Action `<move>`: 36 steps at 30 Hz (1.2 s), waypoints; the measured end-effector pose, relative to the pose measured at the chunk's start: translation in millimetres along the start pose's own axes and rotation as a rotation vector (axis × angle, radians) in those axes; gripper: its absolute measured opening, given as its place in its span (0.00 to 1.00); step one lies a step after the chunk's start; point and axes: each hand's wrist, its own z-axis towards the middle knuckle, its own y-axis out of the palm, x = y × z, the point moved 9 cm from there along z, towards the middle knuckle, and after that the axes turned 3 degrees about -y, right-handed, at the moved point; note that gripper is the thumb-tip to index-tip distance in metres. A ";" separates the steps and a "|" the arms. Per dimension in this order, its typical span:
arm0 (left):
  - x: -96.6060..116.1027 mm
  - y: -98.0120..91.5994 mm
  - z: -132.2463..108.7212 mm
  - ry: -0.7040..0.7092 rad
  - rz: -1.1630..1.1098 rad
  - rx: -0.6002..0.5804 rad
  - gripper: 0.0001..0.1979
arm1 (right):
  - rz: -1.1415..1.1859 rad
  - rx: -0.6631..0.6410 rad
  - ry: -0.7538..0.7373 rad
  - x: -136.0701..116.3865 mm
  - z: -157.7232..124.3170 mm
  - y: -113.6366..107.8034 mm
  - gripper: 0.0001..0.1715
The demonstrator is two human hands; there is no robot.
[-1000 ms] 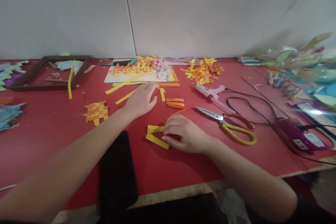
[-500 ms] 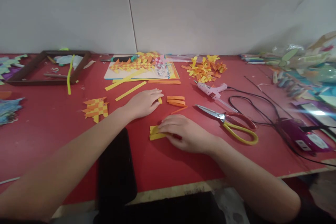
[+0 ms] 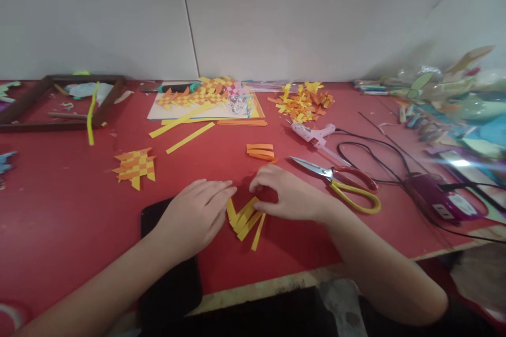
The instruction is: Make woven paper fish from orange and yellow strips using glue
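Red table [image 3: 79,231]: yellow strips [image 3: 245,213], scissors [image 3: 331,176], glue gun [image 3: 314,135].

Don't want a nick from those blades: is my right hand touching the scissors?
Apart. The head view shows a band of red table between your right hand and the scissors.

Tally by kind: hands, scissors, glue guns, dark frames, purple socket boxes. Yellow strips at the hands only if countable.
Hands: 2 (left hand, right hand)
Scissors: 1
Glue gun: 1
Dark frame: 1
Purple socket box: 1
Total: 6
Yellow strips left out: they overlap and the hands may hide some, so no sure count.
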 end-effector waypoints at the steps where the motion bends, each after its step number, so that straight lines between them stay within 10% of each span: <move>1: -1.4 0.3 0.3 -0.003 -0.010 0.010 0.17 | -0.006 -0.041 0.020 2.5 -0.4 3.2 0.10; 9: -12.6 -5.8 0.0 -0.118 -0.285 0.014 0.15 | 0.231 -0.086 -0.005 -1.6 0.2 6.0 0.06; 18: -29.5 -1.2 -9.5 -0.553 -1.082 0.033 0.12 | 0.728 0.138 0.110 1.8 -3.0 -1.1 0.06; 27: -39.9 0.9 -8.9 -0.662 -1.033 0.140 0.00 | 0.847 0.363 0.191 15.8 -3.5 -5.4 0.09; 36: -18.9 -11.1 -2.8 -0.393 -0.618 0.053 0.05 | 0.727 0.377 0.254 17.1 -2.8 3.6 0.06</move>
